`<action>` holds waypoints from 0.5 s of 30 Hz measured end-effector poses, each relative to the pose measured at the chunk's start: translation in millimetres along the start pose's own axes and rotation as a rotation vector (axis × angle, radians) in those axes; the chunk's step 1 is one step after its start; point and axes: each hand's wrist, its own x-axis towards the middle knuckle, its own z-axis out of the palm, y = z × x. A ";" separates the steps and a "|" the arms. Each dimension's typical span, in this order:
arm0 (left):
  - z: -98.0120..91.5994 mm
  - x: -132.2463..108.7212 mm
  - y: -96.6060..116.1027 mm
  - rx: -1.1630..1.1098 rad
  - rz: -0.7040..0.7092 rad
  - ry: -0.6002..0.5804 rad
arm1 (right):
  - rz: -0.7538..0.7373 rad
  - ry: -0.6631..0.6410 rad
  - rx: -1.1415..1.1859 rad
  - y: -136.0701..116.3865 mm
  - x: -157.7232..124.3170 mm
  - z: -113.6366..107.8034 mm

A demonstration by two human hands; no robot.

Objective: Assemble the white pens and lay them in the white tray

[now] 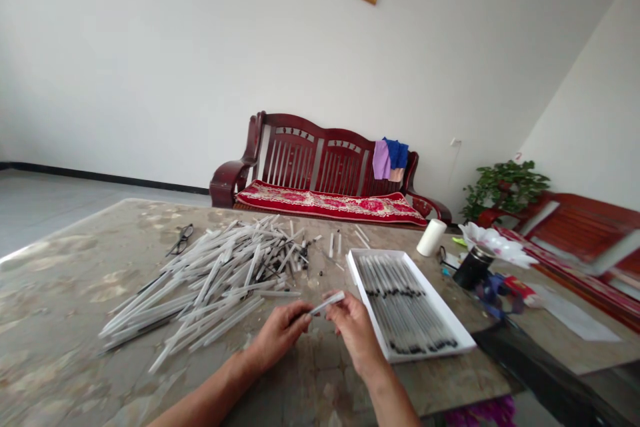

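Slim translucent plastic tube (327, 302) sits between the two hands, just above the table edge nearest the person, angled up toward the right. The right hand (355, 333) has its thumb and fingers closed on the tube's upper end, pinching it. The left hand (280, 333) is half curled, its fingertips at the tube's lower end; whether they grip it or only touch it cannot be told.

Left of the hands lies a loose, criss-crossed heap of similar translucent tubes (210, 287), some with black parts at their ends, on a mottled grey-beige stone table (60, 320). Just right of the right hand is a shallow white rectangular tray (440, 300), holding tightly packed tubes (405, 303) laid side by side, with black bands across them.

Ahead of the hands, a few short white pieces (333, 245) lie between the heap and the tray. Black-framed glasses (180, 240) rest farther off, beyond the heap's far left side. Ahead and to the right stand a white paper roll (431, 237), a black cup (473, 267) and a white scalloped dish (493, 245). Well beyond the table, a dark red wooden bench (320, 167) with a red floral cushion (330, 203) stands against the wall.
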 end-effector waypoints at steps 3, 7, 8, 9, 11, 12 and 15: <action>0.6 -2.4 3.4 -0.037 -0.029 -0.074 | -0.023 0.029 0.016 0.6 -3.1 14.2; -7.2 -0.3 1.1 0.041 -0.064 -0.042 | -0.075 0.130 -0.015 -6.5 20.9 -21.7; -9.5 1.0 -0.8 0.096 -0.085 0.001 | -0.079 0.181 -0.055 -8.9 32.8 -40.0; -11.4 2.2 -3.1 0.163 -0.108 0.047 | -0.072 0.226 -0.128 -11.0 46.5 -59.6; -13.9 4.3 -7.6 0.307 -0.123 0.104 | 0.009 0.339 -0.369 -12.9 76.0 -97.4; -14.5 5.1 -9.5 0.378 -0.119 0.108 | 0.042 0.351 -0.428 -12.2 90.5 -112.9; -14.5 5.9 -12.9 0.570 -0.108 0.038 | 0.113 0.336 -0.560 -3.0 126.7 -138.9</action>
